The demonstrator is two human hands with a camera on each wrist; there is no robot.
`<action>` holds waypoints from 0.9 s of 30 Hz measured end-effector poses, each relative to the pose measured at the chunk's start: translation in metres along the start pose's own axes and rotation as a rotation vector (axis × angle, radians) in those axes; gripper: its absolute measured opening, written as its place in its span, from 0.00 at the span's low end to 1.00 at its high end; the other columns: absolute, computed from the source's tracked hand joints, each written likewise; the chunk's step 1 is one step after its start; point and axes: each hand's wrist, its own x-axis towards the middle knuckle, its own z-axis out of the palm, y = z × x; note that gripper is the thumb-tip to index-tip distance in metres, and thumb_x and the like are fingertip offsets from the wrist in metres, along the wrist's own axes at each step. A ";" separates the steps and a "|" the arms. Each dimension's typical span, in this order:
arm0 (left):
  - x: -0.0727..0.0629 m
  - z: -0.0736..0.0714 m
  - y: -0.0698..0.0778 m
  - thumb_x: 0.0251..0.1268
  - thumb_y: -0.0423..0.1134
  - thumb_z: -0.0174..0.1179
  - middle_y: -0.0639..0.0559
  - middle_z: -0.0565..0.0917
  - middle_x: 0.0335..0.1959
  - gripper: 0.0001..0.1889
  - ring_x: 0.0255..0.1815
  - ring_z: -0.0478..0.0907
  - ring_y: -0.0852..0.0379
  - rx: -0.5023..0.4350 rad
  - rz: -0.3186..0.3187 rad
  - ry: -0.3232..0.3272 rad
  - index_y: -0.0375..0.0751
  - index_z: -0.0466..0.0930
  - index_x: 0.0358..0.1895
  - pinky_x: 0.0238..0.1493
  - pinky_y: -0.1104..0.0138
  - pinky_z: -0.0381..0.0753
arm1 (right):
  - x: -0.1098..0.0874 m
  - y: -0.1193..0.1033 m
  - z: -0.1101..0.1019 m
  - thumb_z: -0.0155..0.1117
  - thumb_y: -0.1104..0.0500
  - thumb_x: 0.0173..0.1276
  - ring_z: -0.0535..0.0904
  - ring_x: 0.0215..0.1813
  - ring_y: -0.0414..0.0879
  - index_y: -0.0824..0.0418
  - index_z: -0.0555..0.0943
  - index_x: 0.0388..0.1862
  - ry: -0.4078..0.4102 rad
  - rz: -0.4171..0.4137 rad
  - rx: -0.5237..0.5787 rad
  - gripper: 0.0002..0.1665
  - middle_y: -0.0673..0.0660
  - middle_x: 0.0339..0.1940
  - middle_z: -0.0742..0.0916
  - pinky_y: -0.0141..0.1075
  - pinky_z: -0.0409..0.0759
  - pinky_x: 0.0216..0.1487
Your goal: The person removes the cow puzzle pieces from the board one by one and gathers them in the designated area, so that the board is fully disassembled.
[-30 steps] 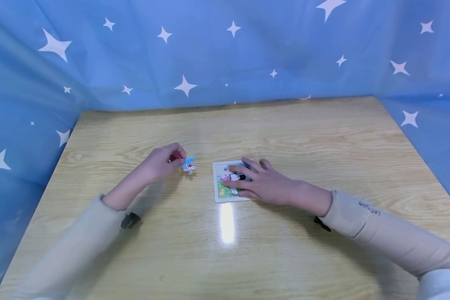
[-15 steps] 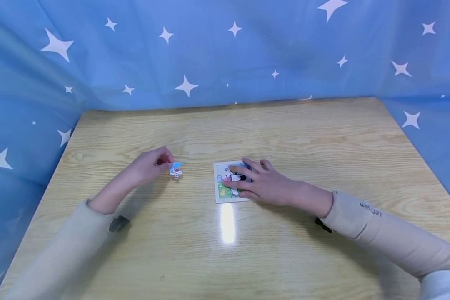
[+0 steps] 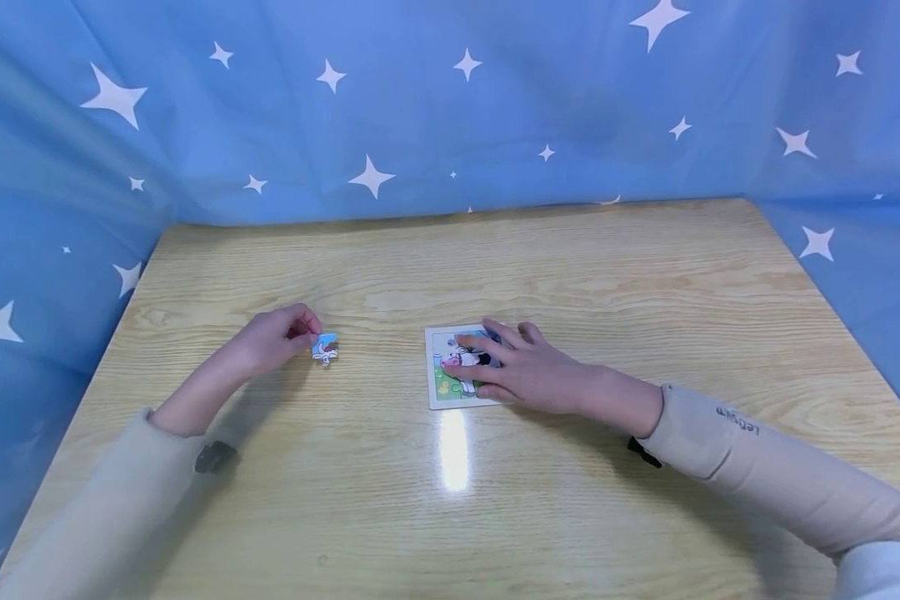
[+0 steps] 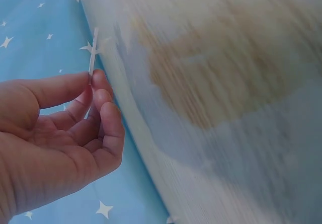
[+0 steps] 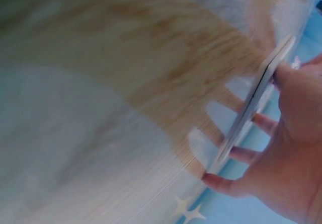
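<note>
A blue, star-patterned curtain [image 3: 420, 108] hangs behind a wood-grain table [image 3: 607, 517]. Over it, the right hand [image 3: 537, 375] lies fingers spread; the left hand [image 3: 276, 339] pinches. The right touches a framed cartoon jigsaw puzzle [image 3: 448, 388] on the table; the left holds, well apart, one jigsaw piece [image 3: 326, 350].

bright glare [image 3: 453, 450] streaks the tabletop [image 3: 607, 275] between soft shadows [image 3: 266, 408], while the wrist views look hazy.

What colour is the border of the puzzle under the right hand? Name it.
The puzzle's border is white, best seen in the head view.
</note>
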 end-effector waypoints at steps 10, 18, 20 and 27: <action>0.002 -0.001 -0.009 0.76 0.29 0.55 0.39 0.80 0.43 0.03 0.44 0.74 0.45 0.024 -0.043 -0.028 0.32 0.74 0.47 0.42 0.57 0.74 | -0.001 0.000 0.001 0.53 0.46 0.82 0.57 0.78 0.70 0.41 0.65 0.80 0.034 -0.022 -0.044 0.30 0.57 0.80 0.64 0.70 0.68 0.60; 0.000 -0.004 -0.013 0.76 0.28 0.55 0.41 0.79 0.38 0.02 0.39 0.73 0.46 0.073 -0.057 -0.033 0.31 0.74 0.45 0.39 0.59 0.73 | 0.002 0.000 0.002 0.54 0.46 0.82 0.57 0.78 0.70 0.41 0.66 0.80 0.052 -0.038 -0.054 0.30 0.57 0.79 0.65 0.70 0.68 0.60; -0.001 -0.003 -0.013 0.76 0.28 0.55 0.42 0.78 0.37 0.02 0.37 0.72 0.47 0.084 -0.059 -0.034 0.31 0.73 0.44 0.37 0.60 0.72 | 0.002 0.000 0.001 0.53 0.46 0.82 0.57 0.78 0.70 0.41 0.65 0.80 0.043 -0.037 -0.046 0.30 0.57 0.80 0.65 0.71 0.68 0.60; 0.003 -0.004 -0.013 0.71 0.27 0.60 0.41 0.81 0.35 0.03 0.36 0.74 0.47 0.135 -0.039 0.005 0.31 0.75 0.41 0.37 0.59 0.73 | 0.001 0.000 0.000 0.51 0.46 0.83 0.55 0.79 0.70 0.41 0.64 0.81 0.009 -0.011 -0.010 0.30 0.57 0.81 0.63 0.71 0.65 0.63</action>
